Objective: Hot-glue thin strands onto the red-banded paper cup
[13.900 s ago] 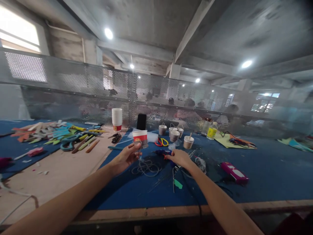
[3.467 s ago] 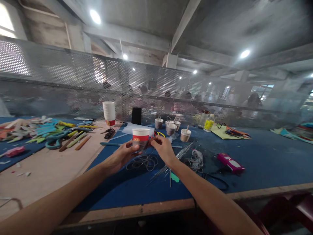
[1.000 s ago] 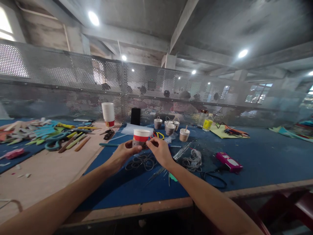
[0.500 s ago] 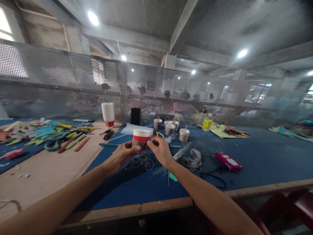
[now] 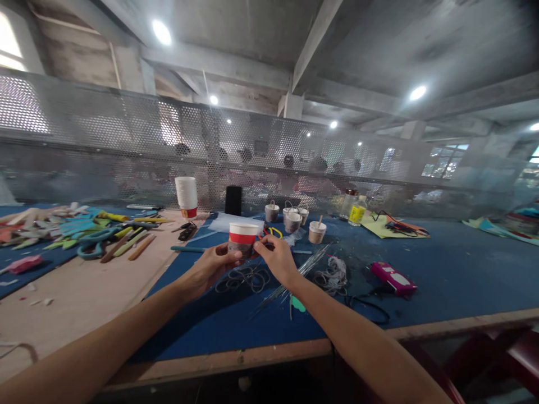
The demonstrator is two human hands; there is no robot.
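- Bare concrete beams with round lamps span the ceiling, and a grey perforated metal screen stands behind the blue-covered worktop.
- Directly before the person, a white paper cup with a red band and a grey lower wrap is held upright; clock directions run from it, twelve pointing at the screen.
- Both hands are at this cup: the left hand is clamped round it from eight o'clock; the right hand touches its lower wall from four, and whether those fingertips pinch anything I cannot tell.
- Toward ten o'clock rises a tall stack of white paper cups.
- Near two o'clock are small grey-wrapped cups.
- At six lies a loose coil of grey cord.
- At four rest thin silvery wires and, farther out, a magenta box with a white label.
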